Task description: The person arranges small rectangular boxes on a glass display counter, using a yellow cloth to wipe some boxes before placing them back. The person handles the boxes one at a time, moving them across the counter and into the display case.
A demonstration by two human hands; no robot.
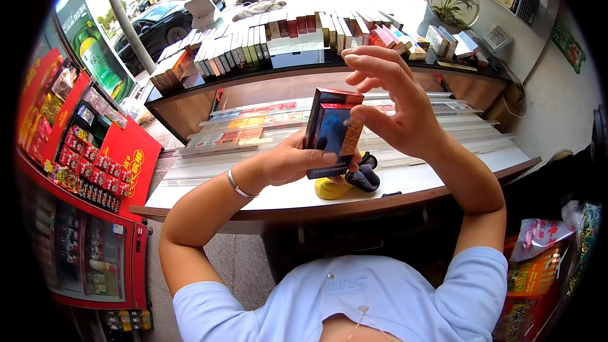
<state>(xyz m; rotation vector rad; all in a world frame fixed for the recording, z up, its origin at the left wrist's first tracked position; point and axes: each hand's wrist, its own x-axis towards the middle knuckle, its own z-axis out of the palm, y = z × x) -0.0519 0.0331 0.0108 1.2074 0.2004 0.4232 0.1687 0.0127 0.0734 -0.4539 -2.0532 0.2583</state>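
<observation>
Two dark flat packs, apparently cigarette packs, are held upright one behind the other in my left hand [292, 159]. The front pack [330, 128] has a blue-black face with white print along its bottom and a speckled gold side. Behind it, the rear pack [339, 94] shows a reddish top edge. My left thumb presses across the front face. Raised at the packs' right, my right hand [401, 104] has its fingers spread and holds nothing. Its thumb tip is close to the front pack's side; whether they touch I cannot tell. Below lies a dark grey and yellow fabric bundle [365, 176].
Beneath my hands is a white counter [280, 197] with clear-divided rows of packs [247, 128]. A raised dark shelf [304, 62] beyond carries many upright boxes [232, 52]. A red snack rack [90, 152] stands left, bagged goods [534, 266] at lower right, a fishbowl [451, 4] at back right.
</observation>
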